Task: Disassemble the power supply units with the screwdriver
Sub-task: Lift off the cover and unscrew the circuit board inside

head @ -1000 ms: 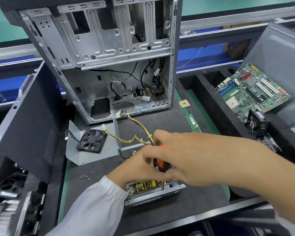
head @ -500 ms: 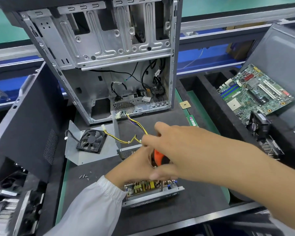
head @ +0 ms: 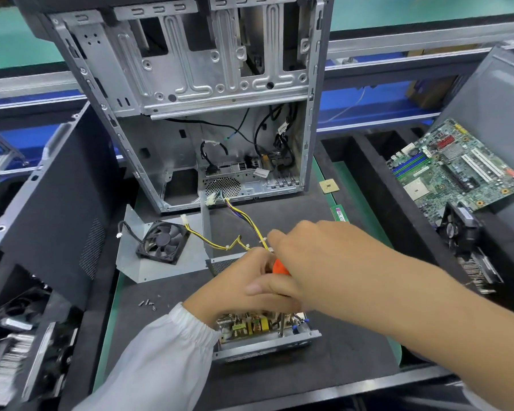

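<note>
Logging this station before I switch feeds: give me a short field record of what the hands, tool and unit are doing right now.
tool: screwdriver, orange handle, shaft pointing down into the unit
right hand: grips the handle from above
left hand: on the handle too; its exact grip is hidden
unit: power supply, cover off, board exposed, lying on the black mat
loose screws: on the mat, left of the unit
fan: lying on a metal plate
behind: empty PC case

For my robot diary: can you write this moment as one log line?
step: unscrewing | right hand: grips screwdriver | left hand: holds power supply | case: behind
</note>
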Demonstrator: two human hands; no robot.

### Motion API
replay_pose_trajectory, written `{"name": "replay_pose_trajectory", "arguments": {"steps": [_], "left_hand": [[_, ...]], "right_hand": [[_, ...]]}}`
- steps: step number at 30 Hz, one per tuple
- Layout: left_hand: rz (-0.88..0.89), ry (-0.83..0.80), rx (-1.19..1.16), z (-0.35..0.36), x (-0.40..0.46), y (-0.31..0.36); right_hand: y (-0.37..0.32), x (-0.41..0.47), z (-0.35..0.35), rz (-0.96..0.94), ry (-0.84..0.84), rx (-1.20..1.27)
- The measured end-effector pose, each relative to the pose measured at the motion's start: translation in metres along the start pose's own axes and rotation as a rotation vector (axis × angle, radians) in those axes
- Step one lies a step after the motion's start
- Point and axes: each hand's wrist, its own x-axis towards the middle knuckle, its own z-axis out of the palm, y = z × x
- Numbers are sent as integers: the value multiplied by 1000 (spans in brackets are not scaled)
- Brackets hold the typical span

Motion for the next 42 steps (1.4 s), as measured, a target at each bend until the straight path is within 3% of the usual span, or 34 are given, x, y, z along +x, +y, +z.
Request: {"name": "replay_pose_trajectory", "arguments": {"steps": [3,8,10,13,15,21,23,26,28,34,36,39,42], "left_hand": [[0,-8,-22,2,0,2],[18,-18,36,3,-4,6],[30,-13,30,3,-4,3],[-23,-26,-25,3,-3,4],[-3,-59,-7,4,-2,4],[1,-31,0,7,-6,4],[31,-20,10,7,-6,3],[-20,-44,54,5,-3,0],[-16,-62,40,6,-3,-1],[-11,-33,5,8,-5,-7],[9,-50,-6,7,-4,-3],[102,-63,46,7,-3,-1],[72,-33,21,9,-4,-4]], "right_hand": [[-2,6,6,-25,-59,-45],[9,-10,-2,-181,-191,165],[7,-9,-6,-133,-152,211],[1,-1,-4,13,-101,41],[-1,1,-2,7,-106,5],[10,-13,-10,-125,-360,243],[7,-10,-13,-71,-290,238],[-2,-1,-9,66,-137,1],[-4,1,-2,25,-108,-70],[5,-10,-17,-127,-406,238],[0,-7,-16,-14,-332,216],[-7,1,-2,145,-138,-6],[-11,1,7,96,-141,-69]]}}
